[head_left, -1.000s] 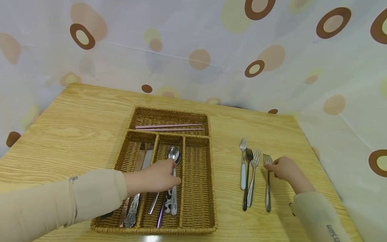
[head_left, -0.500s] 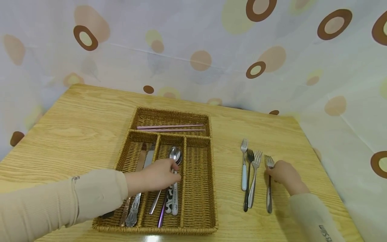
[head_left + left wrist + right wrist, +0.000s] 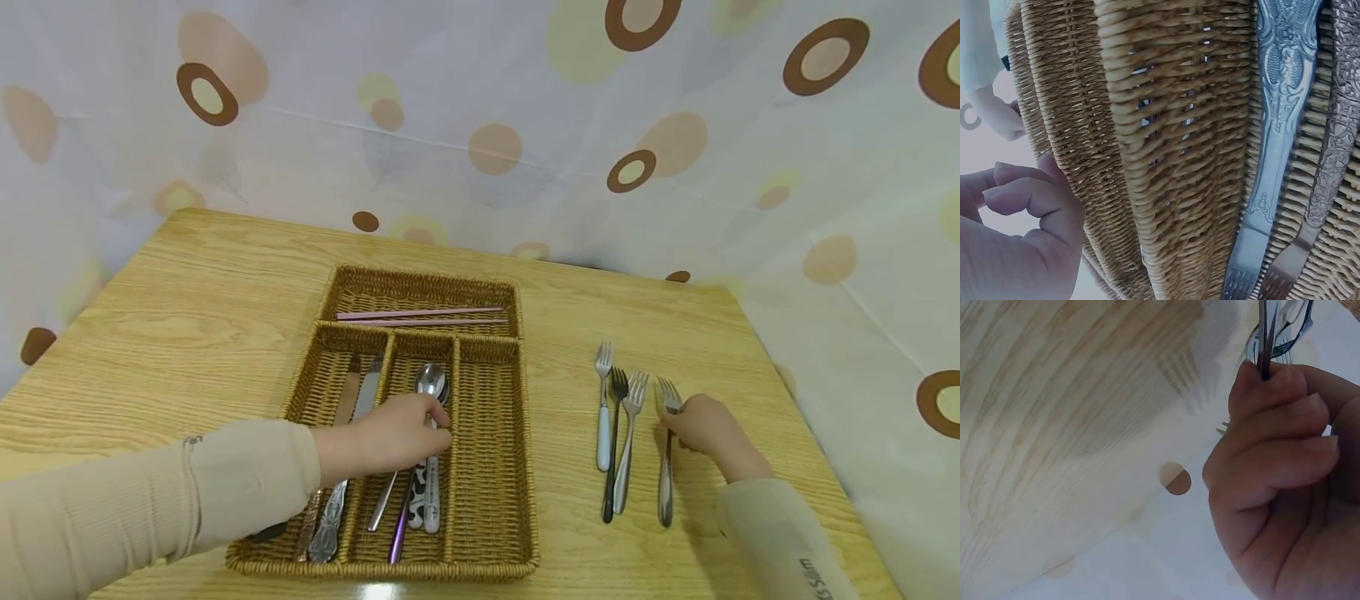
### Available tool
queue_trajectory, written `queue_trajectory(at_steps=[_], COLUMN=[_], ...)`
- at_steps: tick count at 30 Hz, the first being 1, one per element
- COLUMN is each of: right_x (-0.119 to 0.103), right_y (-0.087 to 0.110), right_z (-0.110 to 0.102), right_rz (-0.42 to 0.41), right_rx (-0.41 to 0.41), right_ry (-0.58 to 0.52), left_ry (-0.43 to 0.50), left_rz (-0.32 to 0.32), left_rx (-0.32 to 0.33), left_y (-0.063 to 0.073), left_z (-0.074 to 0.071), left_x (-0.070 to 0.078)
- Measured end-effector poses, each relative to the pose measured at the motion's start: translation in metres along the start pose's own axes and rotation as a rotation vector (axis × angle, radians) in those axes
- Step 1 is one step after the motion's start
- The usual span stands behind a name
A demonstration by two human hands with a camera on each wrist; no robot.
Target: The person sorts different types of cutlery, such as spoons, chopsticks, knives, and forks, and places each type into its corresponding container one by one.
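My left hand [image 3: 431,427] lies in the middle compartment of a wicker cutlery tray [image 3: 491,568], over several spoons [image 3: 432,382]. Its fingers [image 3: 1025,194] are loosely curled, and the left wrist view shows nothing between them. To the right of the tray, a silver fork [image 3: 665,487] lies on the table. My right hand [image 3: 675,419] pinches this fork at its neck. In the right wrist view the thin metal of the fork [image 3: 1264,337] runs between the fingertips of the right hand [image 3: 1279,450].
Knives [image 3: 363,396] fill the tray's left compartment, with an ornate knife handle [image 3: 1279,125] close up. Pink chopsticks [image 3: 420,315] lie in the back compartment. A white-handled fork [image 3: 603,433], a black fork [image 3: 611,475] and a silver fork [image 3: 627,467] lie left of the held one. A spotted curtain [image 3: 480,125] surrounds the wooden table [image 3: 187,333].
My right hand has slid slightly nearer along the fork and keeps its pinch. The left hand has stayed over the spoons.
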State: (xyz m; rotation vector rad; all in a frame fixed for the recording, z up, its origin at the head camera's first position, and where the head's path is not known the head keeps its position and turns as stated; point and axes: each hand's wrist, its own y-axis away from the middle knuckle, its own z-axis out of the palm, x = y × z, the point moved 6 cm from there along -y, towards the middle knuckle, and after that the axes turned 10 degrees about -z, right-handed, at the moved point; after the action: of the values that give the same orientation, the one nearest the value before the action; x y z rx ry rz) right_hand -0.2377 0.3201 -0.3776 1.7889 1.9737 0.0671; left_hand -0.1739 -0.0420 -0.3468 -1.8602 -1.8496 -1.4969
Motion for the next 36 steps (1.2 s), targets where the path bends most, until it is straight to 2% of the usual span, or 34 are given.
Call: queue_trajectory(at_steps=[9,18,36], right_x=[-0.009,-0.030,-0.062], right_y=[-0.003,-0.004,-0.003], right_z=[0.005,0.011,0.014], right_rz=[-0.034,-0.064,-0.229], right_rx=[-0.075,-0.124,-0.240], right_ry=[-0.222,-0.326,-0.687], left_ry=[0.053,0.088,0.122], left_rz=[0.035,0.049,0.037], left_rx=[-0.045,-0.052,-0.078], left_y=[-0.001,-0.004,-0.009], left_z=[0.006,0.011,0.017], left_x=[0.006,0.009,0.007])
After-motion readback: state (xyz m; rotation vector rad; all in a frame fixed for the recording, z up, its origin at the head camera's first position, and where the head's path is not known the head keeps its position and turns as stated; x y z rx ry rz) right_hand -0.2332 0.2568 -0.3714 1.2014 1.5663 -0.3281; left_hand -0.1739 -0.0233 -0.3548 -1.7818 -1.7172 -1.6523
